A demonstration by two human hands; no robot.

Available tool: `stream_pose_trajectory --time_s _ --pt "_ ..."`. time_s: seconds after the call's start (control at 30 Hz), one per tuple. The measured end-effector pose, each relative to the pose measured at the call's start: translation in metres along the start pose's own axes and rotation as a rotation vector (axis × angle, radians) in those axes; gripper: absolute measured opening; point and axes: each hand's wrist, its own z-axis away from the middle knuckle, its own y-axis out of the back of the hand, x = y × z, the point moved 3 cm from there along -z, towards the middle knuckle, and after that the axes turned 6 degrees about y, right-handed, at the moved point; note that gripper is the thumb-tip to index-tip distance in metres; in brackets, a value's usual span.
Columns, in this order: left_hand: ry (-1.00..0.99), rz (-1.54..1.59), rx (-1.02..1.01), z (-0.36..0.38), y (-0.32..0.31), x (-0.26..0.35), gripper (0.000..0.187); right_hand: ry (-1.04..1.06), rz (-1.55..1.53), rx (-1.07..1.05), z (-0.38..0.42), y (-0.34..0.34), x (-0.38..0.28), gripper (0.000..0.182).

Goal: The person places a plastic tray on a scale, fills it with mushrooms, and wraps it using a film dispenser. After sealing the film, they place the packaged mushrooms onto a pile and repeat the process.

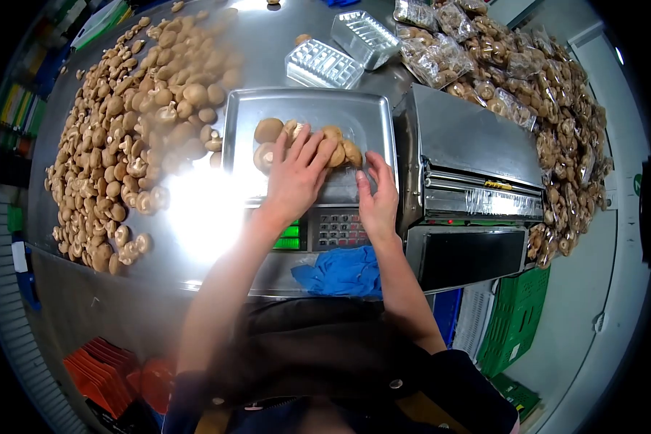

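Several brown mushrooms [269, 130] lie on the metal tray [239, 108] of a scale, whose keypad [338, 229] shows below the tray. My left hand [297, 173] rests over these mushrooms with its fingers spread, touching some of them; what lies beneath the palm is hidden. At the tray's right part is my right hand [377, 195], its fingers apart and nothing held, just right of the mushroom group.
Loose mushrooms [116, 137] cover the table's left side. Clear plastic trays [324, 64] sit behind the scale. A wrapping machine [470, 145] stands right, with bagged mushrooms [557, 101] beyond it. A blue cloth [341, 272] lies at the front edge.
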Motion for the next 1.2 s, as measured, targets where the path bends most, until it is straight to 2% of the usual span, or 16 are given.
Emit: stream_pose_trajectory --time_s 0.1,0.2,0.27,0.33,0.4,0.47,0.53,0.6,0.87,0.97,1.07,1.2 --pt "0.024 0.08 -0.014 0.007 0.012 0.004 0.062 -0.069 -0.069 0.005 0.002 0.002 0.012 0.037" --pt "0.181 0.302 0.127 0.015 0.032 -0.019 0.06 -0.164 -0.165 0.01 -0.005 0.005 0.02 0.038" --pt "0.608 0.503 0.306 0.03 0.03 -0.058 0.054 -0.219 -0.184 0.008 -0.008 0.005 0.029 0.041" --pt "0.92 0.541 0.141 0.047 0.019 -0.105 0.042 -0.26 -0.167 -0.012 -0.015 -0.001 0.044 0.045" --pt "0.759 0.5 0.038 0.054 0.003 -0.123 0.041 -0.244 -0.114 -0.058 -0.023 -0.008 0.044 0.044" --pt "0.862 0.665 -0.092 0.053 -0.01 -0.128 0.042 -0.256 -0.104 -0.124 -0.028 -0.014 0.046 0.043" --pt "0.92 0.688 -0.221 0.042 -0.002 -0.123 0.043 -0.289 -0.132 -0.202 -0.035 -0.018 0.05 0.041" --pt "0.963 0.845 -0.197 0.033 0.011 -0.105 0.043 -0.392 -0.271 -0.172 -0.039 -0.018 0.043 0.037" --pt "0.959 1.015 -0.038 0.048 0.04 -0.079 0.037 -0.341 -0.335 -0.111 -0.023 0.003 0.01 0.035" --pt "0.785 0.955 -0.068 0.055 0.029 -0.093 0.039 -0.322 -0.338 -0.067 -0.015 0.027 -0.012 0.033" --pt "0.789 1.169 -0.079 0.043 0.035 -0.058 0.042 -0.31 -0.236 -0.016 -0.006 0.06 -0.02 0.033" --pt "0.832 1.254 -0.147 0.015 0.033 0.011 0.037 -0.357 -0.224 0.04 -0.007 0.117 -0.021 0.032"
